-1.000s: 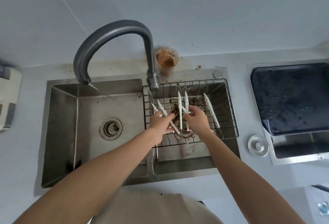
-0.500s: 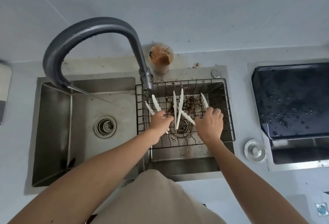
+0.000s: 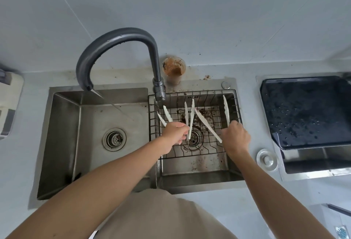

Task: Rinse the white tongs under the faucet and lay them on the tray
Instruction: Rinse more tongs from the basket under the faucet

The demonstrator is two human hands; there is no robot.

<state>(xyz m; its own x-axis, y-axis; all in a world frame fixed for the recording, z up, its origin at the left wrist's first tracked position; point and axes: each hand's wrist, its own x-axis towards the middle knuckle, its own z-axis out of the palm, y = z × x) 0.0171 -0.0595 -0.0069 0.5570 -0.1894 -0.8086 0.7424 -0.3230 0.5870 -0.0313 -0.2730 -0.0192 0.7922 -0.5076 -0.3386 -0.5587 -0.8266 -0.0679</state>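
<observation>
right hand had shifted right, spreading its white tongs | left hand gripped another pair over the wire basket | faucet ran into the left basin, rinse pending | tray bare

Brushed steel sink, wire basket

The right hand has moved right from the middle tongs and now grips the rightmost white tongs. The middle tongs lie released in the wire basket.
</observation>
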